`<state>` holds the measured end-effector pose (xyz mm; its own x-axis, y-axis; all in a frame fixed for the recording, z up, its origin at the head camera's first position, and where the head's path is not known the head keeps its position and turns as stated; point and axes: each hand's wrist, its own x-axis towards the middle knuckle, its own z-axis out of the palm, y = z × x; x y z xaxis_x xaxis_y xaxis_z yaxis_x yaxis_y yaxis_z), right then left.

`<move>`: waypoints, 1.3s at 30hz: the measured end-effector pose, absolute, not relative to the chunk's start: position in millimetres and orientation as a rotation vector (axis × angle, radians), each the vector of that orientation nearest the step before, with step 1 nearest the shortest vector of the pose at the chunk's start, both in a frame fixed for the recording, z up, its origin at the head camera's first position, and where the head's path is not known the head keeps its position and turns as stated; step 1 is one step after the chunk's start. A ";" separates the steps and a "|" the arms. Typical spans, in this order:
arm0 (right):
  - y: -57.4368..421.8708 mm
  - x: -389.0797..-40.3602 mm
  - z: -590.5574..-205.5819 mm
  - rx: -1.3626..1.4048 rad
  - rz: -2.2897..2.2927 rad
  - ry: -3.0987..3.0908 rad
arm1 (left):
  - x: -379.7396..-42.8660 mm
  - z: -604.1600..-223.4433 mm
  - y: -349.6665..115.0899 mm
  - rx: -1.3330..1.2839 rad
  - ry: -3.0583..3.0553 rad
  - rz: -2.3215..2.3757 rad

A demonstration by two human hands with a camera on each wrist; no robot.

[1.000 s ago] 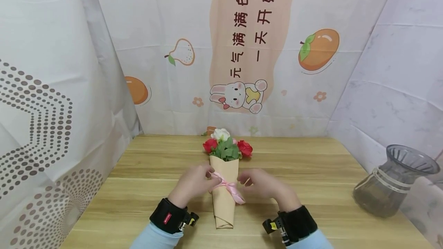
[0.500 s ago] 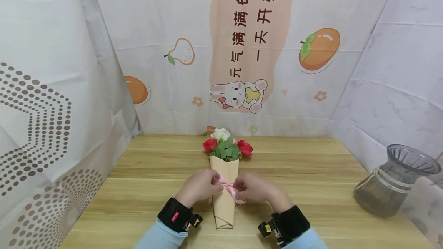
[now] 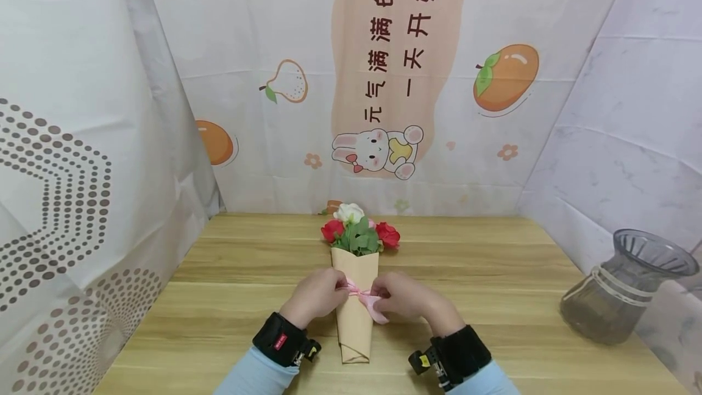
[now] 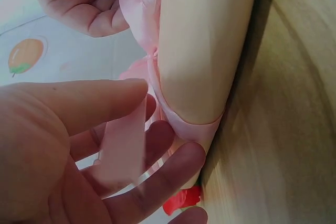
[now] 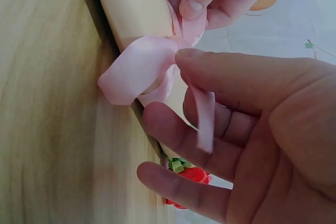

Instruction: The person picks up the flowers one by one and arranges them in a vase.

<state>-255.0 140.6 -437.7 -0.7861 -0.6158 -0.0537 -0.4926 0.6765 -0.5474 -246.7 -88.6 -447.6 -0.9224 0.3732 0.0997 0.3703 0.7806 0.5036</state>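
Observation:
A bouquet wrapped in tan paper [image 3: 355, 335] lies on the wooden table, with its red and white roses and green leaves [image 3: 359, 238] pointing away from me. Around its middle runs a pink ribbon [image 3: 375, 309], knotted in front. My left hand [image 3: 315, 297] pinches one part of the ribbon between thumb and fingers, left of the knot. On the other side, my right hand [image 3: 408, 300] pinches the ribbon close to the knot. A ribbon loop [image 5: 139, 66] and a loose tail [image 5: 203, 119] show in the right wrist view. The fingertips partly hide the knot.
A grey glass vase [image 3: 609, 303] with cord around its neck stands tilted in view at the table's right edge. Printed cloth [image 3: 263, 139] hangs behind the table, and more cloth hangs at both sides.
Both hands have moved inward to the ribbon and taken hold of it. Over the last half second they have barely shifted, and the ribbon's right end has spread slightly. The bouquet stays in place.

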 end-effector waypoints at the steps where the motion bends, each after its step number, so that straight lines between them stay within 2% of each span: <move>1: 140.7 -254.9 -437.1 -0.907 -0.772 2.657 | -246.5 -447.5 -88.8 0.619 2.960 0.842; 39: 140.7 -254.0 -425.4 -1.069 -0.951 2.877 | -236.9 -427.1 -83.9 0.761 2.991 0.969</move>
